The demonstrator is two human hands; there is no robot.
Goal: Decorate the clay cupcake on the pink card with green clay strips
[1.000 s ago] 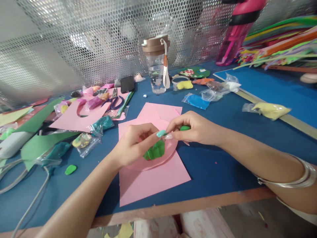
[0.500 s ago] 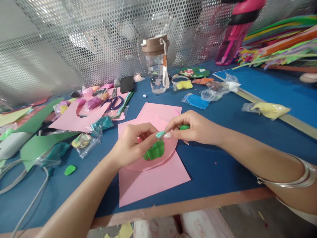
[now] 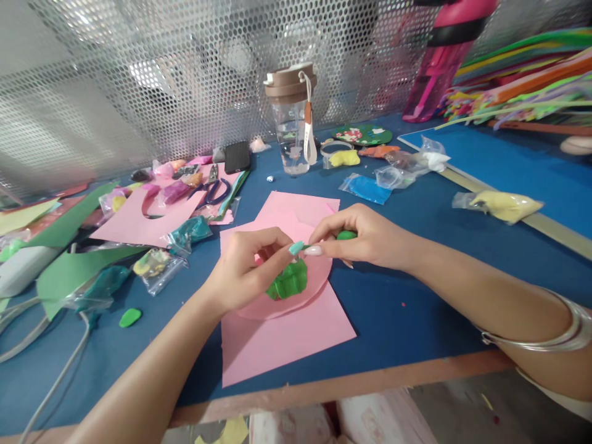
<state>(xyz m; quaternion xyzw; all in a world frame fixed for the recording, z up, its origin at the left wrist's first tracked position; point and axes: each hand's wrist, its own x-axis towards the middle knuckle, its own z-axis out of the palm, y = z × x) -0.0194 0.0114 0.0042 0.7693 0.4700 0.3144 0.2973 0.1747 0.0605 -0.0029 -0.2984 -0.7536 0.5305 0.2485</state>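
Note:
My left hand (image 3: pixel 250 268) is curled over a pink paper disc (image 3: pixel 319 277) that lies on a pink sheet (image 3: pixel 287 339). Flattened green clay (image 3: pixel 289 282) is pressed onto the disc under its fingers. My right hand (image 3: pixel 365 237) is closed round a small green clay lump (image 3: pixel 346 235). Its thumb and forefinger pinch a tiny bit of clay against my left fingertips, just above the green patch. A metal bangle (image 3: pixel 568 324) sits on my right wrist.
On the blue table (image 3: pixel 416 308) lie bagged clays in blue (image 3: pixel 367 188), yellow (image 3: pixel 504 205) and teal (image 3: pixel 192 231). A clear tumbler (image 3: pixel 293 120), a phone (image 3: pixel 237 156), scissors (image 3: pixel 213 188), green paper (image 3: pixel 69 271) and a loose green clay piece (image 3: pixel 130 317) are around. A perforated metal screen (image 3: pixel 161 80) stands behind.
Both hands stay almost in place over the disc. The fingertips have shifted slightly as they pinch the clay.

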